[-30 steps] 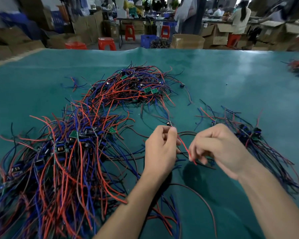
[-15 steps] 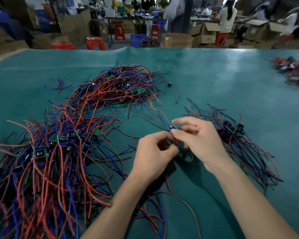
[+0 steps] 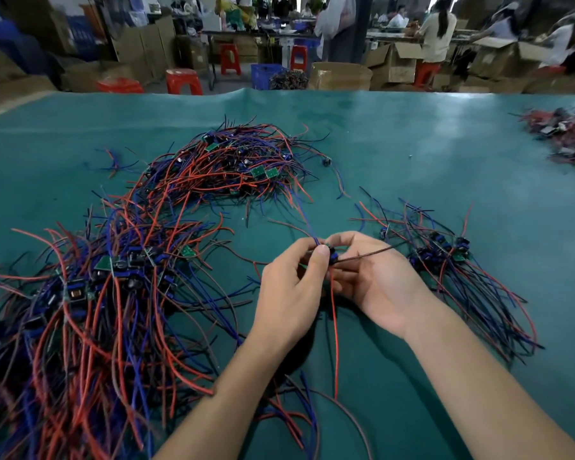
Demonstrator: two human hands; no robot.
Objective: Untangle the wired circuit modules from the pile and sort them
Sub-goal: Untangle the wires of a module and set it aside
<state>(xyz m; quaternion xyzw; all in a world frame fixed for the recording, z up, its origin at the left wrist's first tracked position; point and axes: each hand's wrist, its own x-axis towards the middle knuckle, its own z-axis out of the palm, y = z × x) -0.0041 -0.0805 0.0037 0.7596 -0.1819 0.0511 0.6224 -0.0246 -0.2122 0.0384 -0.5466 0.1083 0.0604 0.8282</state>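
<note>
Module (image 3: pixel 330 254) now pinched by both hands' fingers, right hand (image 3: pixel 375 280) turned palm-up, red wire (image 3: pixel 334 333) dangling.

Both hands meet over the green table (image 3: pixel 412 134): the left hand (image 3: pixel 289 293) pinches a small module (image 3: pixel 332 254), the right hand (image 3: pixel 379 280) cups it, its red wire (image 3: pixel 335 343) hanging down, between the big pile (image 3: pixel 97 310) and the small bundle (image 3: pixel 462 270)

the table (image 3: pixel 412 154) wears a teal mat, smooth with a soft sheen where light falls on it. the wires (image 3: pixel 113 327) have smooth red and blue plastic insulation, the stools (image 3: pixel 183 81) look like glossy red plastic, and the boxes (image 3: pixel 342 76) are matt brown cardboard.
</note>
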